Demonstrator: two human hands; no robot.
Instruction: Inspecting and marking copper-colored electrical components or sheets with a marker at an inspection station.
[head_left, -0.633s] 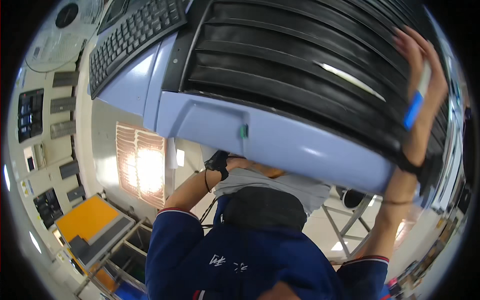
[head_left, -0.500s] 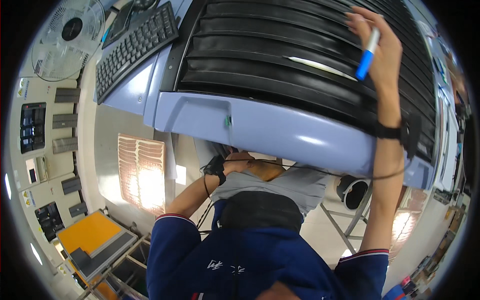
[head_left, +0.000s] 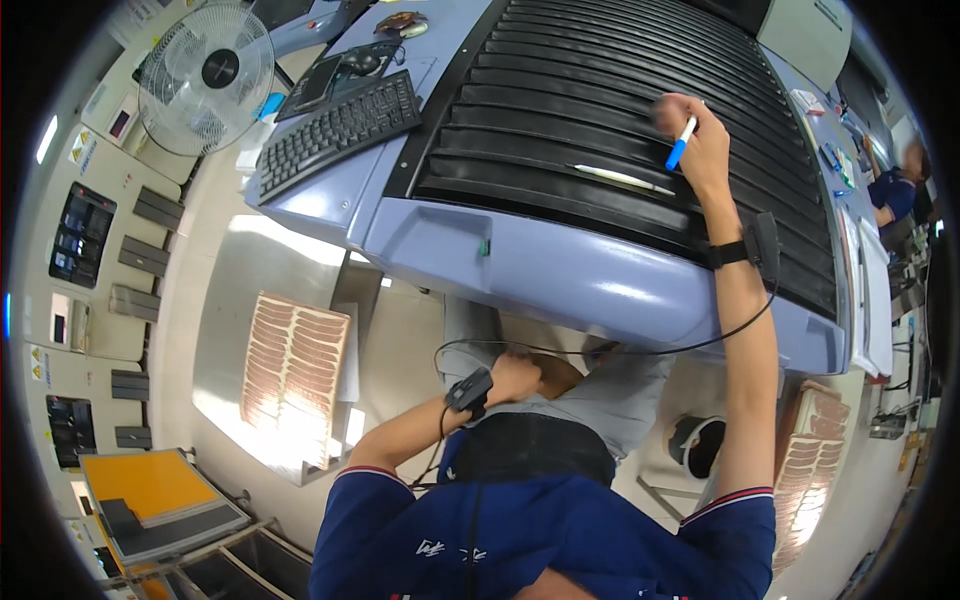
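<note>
My right hand [head_left: 700,145] is over the black pleated bellows cover [head_left: 560,120] of a machine. It is closed around a white marker pen with a blue cap [head_left: 682,143], whose blue end points down toward me; the fingertips are blurred. On the bellows, left of that hand, lies a slim whitish pointed tool [head_left: 622,179], kind unclear. My left hand [head_left: 515,377] is low by my lap, below the machine's blue-grey front edge [head_left: 580,262]. Its fingers are mostly hidden, so what they do cannot be made out. Each wrist has a black strapped device, and a thin cable hangs between them.
A black keyboard [head_left: 340,135] and a mouse [head_left: 360,62] are left of the bellows. Beyond stands a fan [head_left: 205,80]. Stacks of copper-patterned panels [head_left: 295,375] lie on both sides below. Another person [head_left: 893,190] is at the far right.
My view has shifted, showing more of the far end and right side. The right hand, still gripping the marker, appears lower and further left. The left hand stays near my lap.
</note>
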